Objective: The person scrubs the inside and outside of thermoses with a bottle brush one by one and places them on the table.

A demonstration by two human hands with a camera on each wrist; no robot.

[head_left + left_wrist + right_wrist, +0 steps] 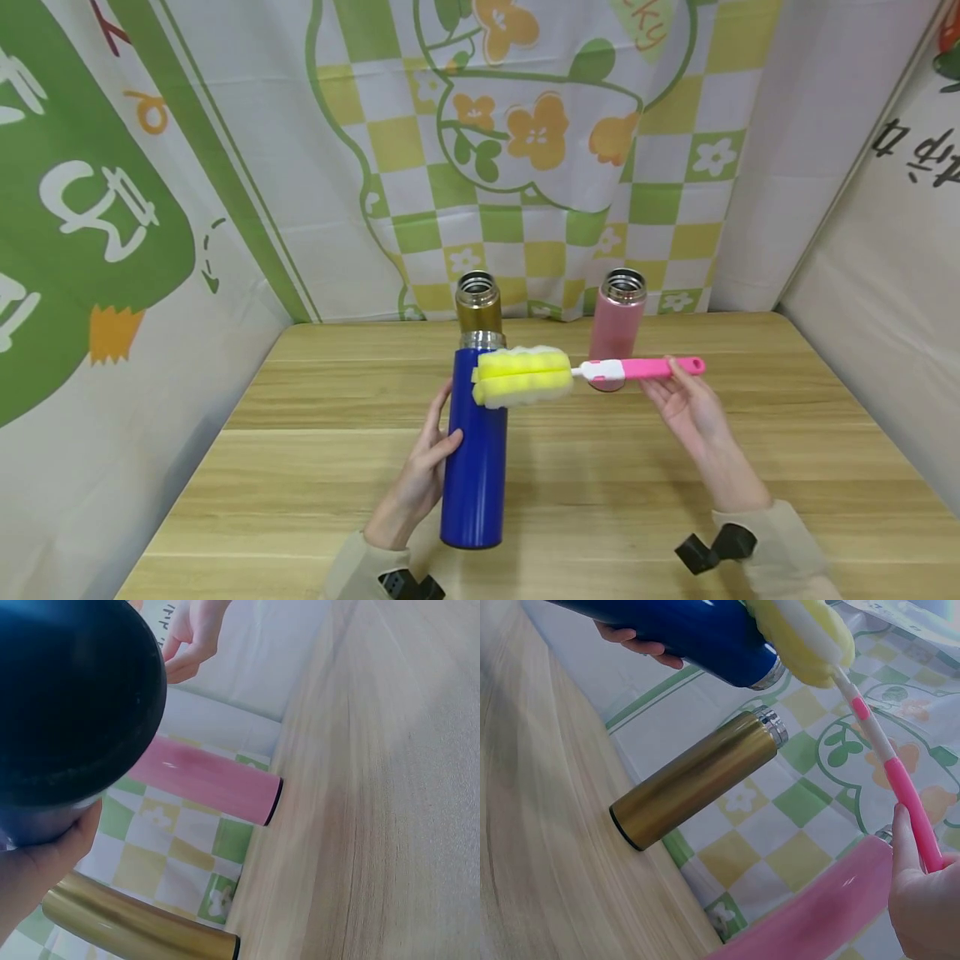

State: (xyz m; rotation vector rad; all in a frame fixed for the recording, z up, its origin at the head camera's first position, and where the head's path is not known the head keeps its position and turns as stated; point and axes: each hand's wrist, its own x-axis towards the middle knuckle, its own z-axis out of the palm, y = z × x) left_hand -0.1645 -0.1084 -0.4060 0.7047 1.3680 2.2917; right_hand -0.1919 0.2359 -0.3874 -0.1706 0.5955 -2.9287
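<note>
My left hand (423,467) grips a tall blue thermos flask (474,492) round its side, lifted above the table. Its dark round base fills a corner of the left wrist view, and its steel neck has no lid on it. In my right hand (693,412) I pinch the pink handle of a bottle brush (525,377), held level. The brush's yellow sponge head overlaps the upper part of the blue flask in the head view. The right wrist view shows the sponge (810,637) close beside the flask's neck.
Behind the blue flask stands a gold thermos flask (697,780), upright and without a lid. A pink thermos flask (617,321), also lidless, stands at the back right, partly behind the brush. A patterned curtain (525,208) hangs along the back edge of the wooden table (300,483).
</note>
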